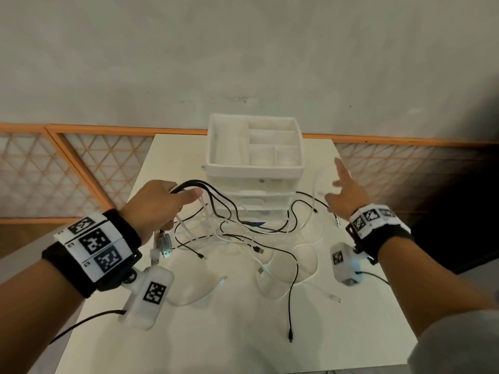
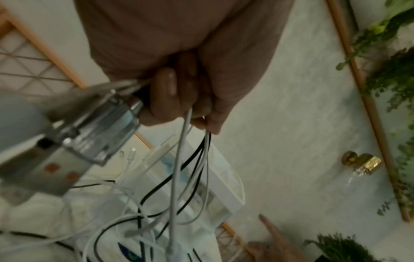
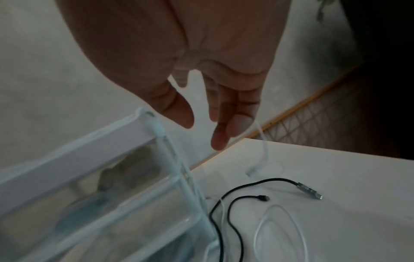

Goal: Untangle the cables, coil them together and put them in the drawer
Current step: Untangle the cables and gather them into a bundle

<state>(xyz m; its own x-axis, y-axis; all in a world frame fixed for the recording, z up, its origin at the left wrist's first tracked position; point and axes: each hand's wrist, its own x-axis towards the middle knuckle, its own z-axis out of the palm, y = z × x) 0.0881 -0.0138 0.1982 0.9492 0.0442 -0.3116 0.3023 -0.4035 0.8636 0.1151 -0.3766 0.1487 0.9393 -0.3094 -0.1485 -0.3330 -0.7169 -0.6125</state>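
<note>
Gripping cables: left hand

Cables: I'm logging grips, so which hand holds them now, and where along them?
The left hand grips a bunch of black and white cables near their plug ends. The right hand is open, holding nothing.

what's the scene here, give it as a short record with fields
surface: white table
left hand: raised, grips a bunch of black and white cables
right hand: fingers spread, holds nothing, above the table right of the drawer unit
loose cables: tangled on the table in front of the drawer unit
drawer unit: white, at the back of the table, tray with compartments on top
drawers: appear closed
coiling: not yet done
</note>
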